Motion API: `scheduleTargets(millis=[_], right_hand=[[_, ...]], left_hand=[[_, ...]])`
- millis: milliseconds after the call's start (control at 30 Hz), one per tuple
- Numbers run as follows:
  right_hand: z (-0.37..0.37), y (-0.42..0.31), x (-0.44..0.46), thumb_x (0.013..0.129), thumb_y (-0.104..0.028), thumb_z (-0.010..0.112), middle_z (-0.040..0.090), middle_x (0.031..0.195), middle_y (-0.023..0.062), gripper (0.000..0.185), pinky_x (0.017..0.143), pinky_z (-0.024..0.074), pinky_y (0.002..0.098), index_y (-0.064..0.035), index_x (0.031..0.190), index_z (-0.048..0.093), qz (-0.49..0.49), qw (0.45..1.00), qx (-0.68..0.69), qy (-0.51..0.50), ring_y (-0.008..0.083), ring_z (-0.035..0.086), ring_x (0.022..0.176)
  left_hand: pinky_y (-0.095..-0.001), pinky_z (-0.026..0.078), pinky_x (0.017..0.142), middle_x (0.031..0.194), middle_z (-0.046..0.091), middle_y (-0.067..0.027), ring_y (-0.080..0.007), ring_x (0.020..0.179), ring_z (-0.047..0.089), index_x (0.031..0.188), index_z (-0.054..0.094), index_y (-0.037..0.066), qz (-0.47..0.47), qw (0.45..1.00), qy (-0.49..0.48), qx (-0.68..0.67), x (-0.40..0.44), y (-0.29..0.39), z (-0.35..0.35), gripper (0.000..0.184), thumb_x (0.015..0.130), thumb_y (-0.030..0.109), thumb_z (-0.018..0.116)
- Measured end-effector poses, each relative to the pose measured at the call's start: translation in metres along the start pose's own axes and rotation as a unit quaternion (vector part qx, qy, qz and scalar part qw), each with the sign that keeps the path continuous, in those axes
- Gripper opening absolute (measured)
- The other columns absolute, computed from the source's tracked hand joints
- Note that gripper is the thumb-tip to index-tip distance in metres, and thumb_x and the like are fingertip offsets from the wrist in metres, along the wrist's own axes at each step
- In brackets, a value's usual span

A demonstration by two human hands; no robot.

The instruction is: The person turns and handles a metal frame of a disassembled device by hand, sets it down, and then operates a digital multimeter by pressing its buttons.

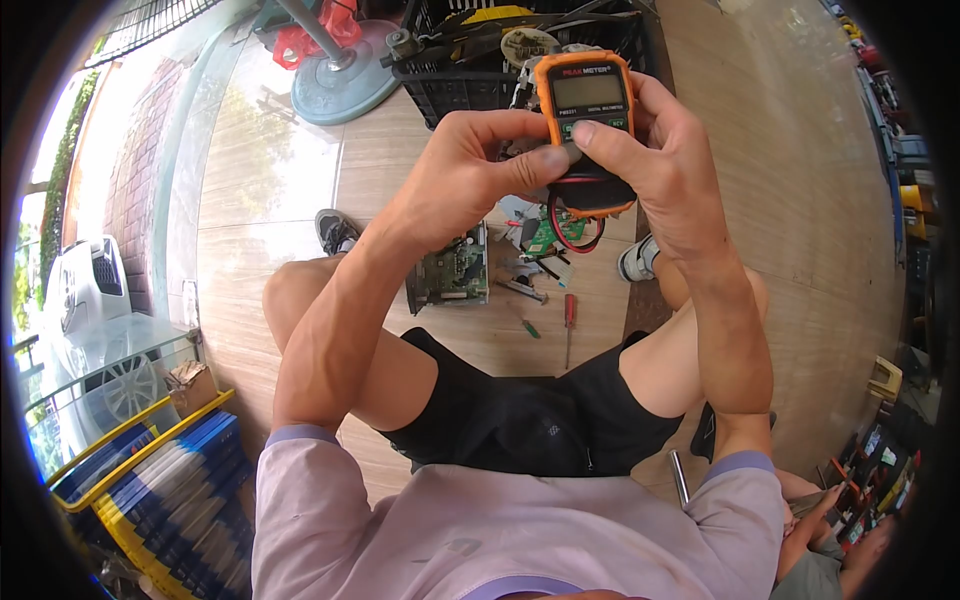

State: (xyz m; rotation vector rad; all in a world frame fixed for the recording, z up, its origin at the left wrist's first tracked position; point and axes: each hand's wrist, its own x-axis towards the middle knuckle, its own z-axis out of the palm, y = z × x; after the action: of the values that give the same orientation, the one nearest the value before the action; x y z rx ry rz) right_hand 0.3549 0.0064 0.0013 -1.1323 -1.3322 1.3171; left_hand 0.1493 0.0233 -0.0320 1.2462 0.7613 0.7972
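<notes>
An orange-rimmed digital multimeter is held up in front of me, its grey display blank. My left hand grips its left side, thumb across the lower front. Round the right side wraps my right hand, its thumb on the buttons below the display. Red and black leads loop beneath the meter. Under it on the floor lie a green circuit board and a metal-framed unit with a circuit board. A red-handled screwdriver and a small green-handled tool lie nearer my lap.
A black crate full of parts stands ahead, beside a round grey stand base with a red plastic bag. Blue boxes in a yellow rack are at left. Another person sits at lower right near shelved goods.
</notes>
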Motion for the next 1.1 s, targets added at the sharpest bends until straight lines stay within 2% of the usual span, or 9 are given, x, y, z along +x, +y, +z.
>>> scheduleTargets(millis=[67, 167, 267, 767, 1100], right_hand=[[0.0, 0.0, 0.0, 0.09, -0.017, 0.073, 0.07, 0.113, 0.0094, 0.05, 0.093, 0.0527, 0.0272, 0.0051, 0.132, 0.058, 0.001, 1.0, -0.002, -0.002, 0.0127, 0.065, 0.103], [-0.005, -0.005, 0.0, 0.091, -0.01, 0.068, 0.071, 0.111, 0.0095, 0.044, 0.091, 0.0533, 0.0278, 0.0067, 0.131, 0.06, -0.006, 0.999, 0.037, -0.023, 0.0123, 0.066, 0.103], [-0.012, -0.005, 0.001, 0.093, -0.011, 0.064, 0.072, 0.111, 0.0094, 0.04, 0.093, 0.0518, 0.0286, 0.0059, 0.129, 0.062, -0.002, 0.997, 0.063, -0.044, 0.0134, 0.065, 0.105], [-0.015, -0.003, 0.002, 0.094, -0.01, 0.061, 0.074, 0.108, 0.0085, 0.035, 0.091, 0.0528, 0.0276, 0.0053, 0.126, 0.066, 0.0, 0.996, 0.067, -0.066, 0.013, 0.067, 0.099], [-0.015, -0.004, 0.002, 0.094, -0.011, 0.061, 0.074, 0.11, 0.0093, 0.037, 0.092, 0.0521, 0.0275, 0.0055, 0.127, 0.066, -0.011, 0.996, 0.059, -0.071, 0.0134, 0.067, 0.101]], left_hand=[[-0.0292, 0.056, 0.081, 0.099, 0.074, -0.0068, -0.0117, 0.089, 0.067, 0.122, 0.071, -0.004, 0.004, 1.0, 0.002, 0.0, 0.0, 0.0, 0.0, 0.037, 0.096, 0.022, 0.076], [-0.0293, 0.056, 0.082, 0.1, 0.074, -0.0069, -0.0119, 0.09, 0.067, 0.122, 0.071, -0.004, 0.01, 1.0, 0.001, 0.0, -0.001, 0.001, -0.002, 0.036, 0.097, 0.022, 0.075], [-0.0292, 0.056, 0.083, 0.101, 0.074, -0.0068, -0.0118, 0.091, 0.067, 0.122, 0.071, -0.004, 0.012, 1.0, 0.001, -0.01, -0.003, 0.005, -0.003, 0.036, 0.097, 0.021, 0.075], [-0.0286, 0.056, 0.084, 0.101, 0.074, -0.0062, -0.0112, 0.091, 0.067, 0.121, 0.072, -0.003, 0.008, 1.0, 0.0, -0.024, -0.007, 0.005, -0.004, 0.034, 0.097, 0.021, 0.075], [-0.028, 0.054, 0.081, 0.098, 0.074, -0.0049, -0.0103, 0.088, 0.066, 0.12, 0.072, -0.002, 0.01, 1.0, 0.007, -0.015, -0.006, 0.004, -0.004, 0.034, 0.097, 0.023, 0.075]])
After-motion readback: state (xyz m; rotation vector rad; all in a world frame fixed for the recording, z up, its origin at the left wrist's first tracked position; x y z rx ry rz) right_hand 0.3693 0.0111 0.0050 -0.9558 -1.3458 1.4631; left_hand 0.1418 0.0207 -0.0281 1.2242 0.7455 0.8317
